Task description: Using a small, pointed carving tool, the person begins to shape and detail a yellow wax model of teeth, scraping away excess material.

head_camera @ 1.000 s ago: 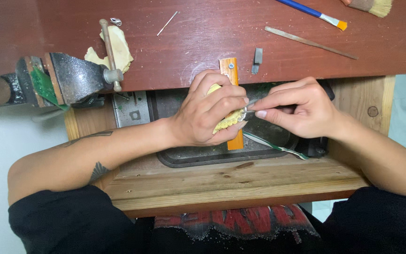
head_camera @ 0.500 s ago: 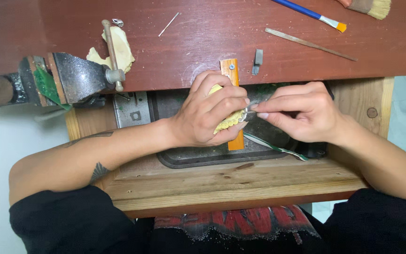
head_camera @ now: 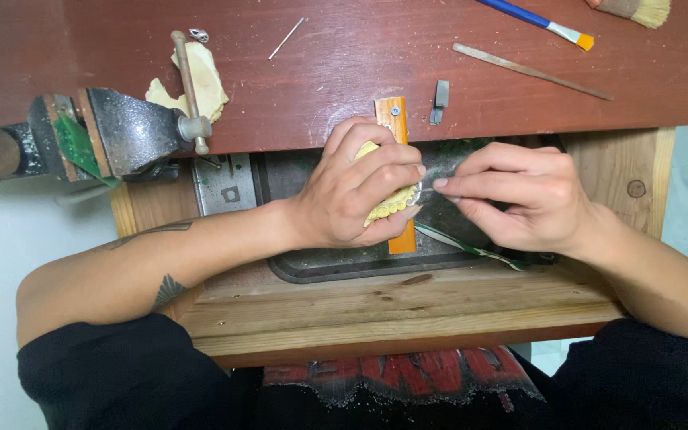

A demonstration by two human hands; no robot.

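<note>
My left hand (head_camera: 356, 191) is wrapped around a small pale yellow piece with a scalloped edge (head_camera: 392, 205), pressing it against an orange wooden peg (head_camera: 396, 127) that sticks out from the reddish-brown bench top. My right hand (head_camera: 519, 195) pinches a thin metal tool (head_camera: 426, 185) between thumb and fingers. Its tip meets the yellow piece at my left fingertips. Most of the yellow piece is hidden under my left fingers.
A black bench vise (head_camera: 97, 135) is clamped at the left, with yellow lumps (head_camera: 201, 80) behind it. On the bench top (head_camera: 320, 72) lie a thin pin (head_camera: 288, 37), a file (head_camera: 531, 72), a blue-handled brush (head_camera: 535, 17) and a bristle brush (head_camera: 639, 9). A dark tray (head_camera: 344, 267) sits below my hands.
My right hand has shifted slightly against the yellow piece; the left hand keeps the same grip. Otherwise nothing has moved.
</note>
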